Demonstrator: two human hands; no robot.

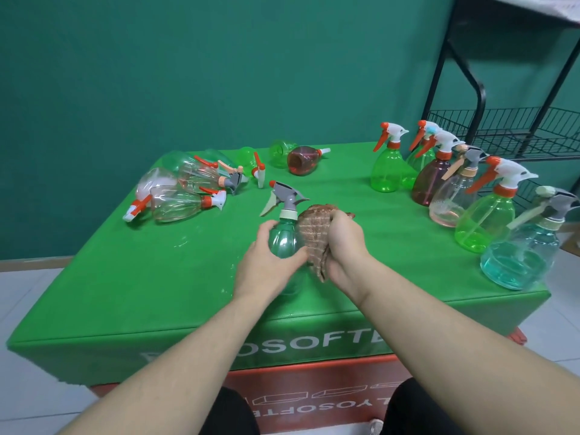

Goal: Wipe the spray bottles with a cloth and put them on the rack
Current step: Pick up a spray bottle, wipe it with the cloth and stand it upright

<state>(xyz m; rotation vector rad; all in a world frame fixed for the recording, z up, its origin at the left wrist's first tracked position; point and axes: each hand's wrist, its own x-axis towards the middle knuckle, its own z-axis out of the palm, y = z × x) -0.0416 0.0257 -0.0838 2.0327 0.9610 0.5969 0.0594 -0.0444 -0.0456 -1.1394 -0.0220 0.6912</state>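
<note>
Item in hand: teal spray bottle (284, 243), grey trigger head, upright above the middle of the green bench (157, 277); left hand (266, 262) curled round its lower body; right hand (342, 243) clutching a bunched brown cloth (314, 237) pressed against the bottle's right flank; wiping judged in progress.

Stock lying down, far left of the bench: clear, green and brown bottles (185, 189) heaped on their sides, several touching; judged not yet wiped.

Stock standing, right edge: upright bottles (483, 221) in green, brown, clear and pale blue, packed close, the nearest one at the bench corner.

Destination: black wire rack (508, 133) behind the standing group, beyond the bench's far right corner; its visible shelf holds no bottle.

Risks, as judged:
- smooth rounded plastic; hard rubbing could twist the bottle out of the left hand's grip;
- the cloth could snag the trigger and fire any liquid inside;
- reaching to the rack means passing over the crowded upright group; a brushing forearm could topple one into its neighbours;
- the corner bottle could be knocked to the floor.
</note>
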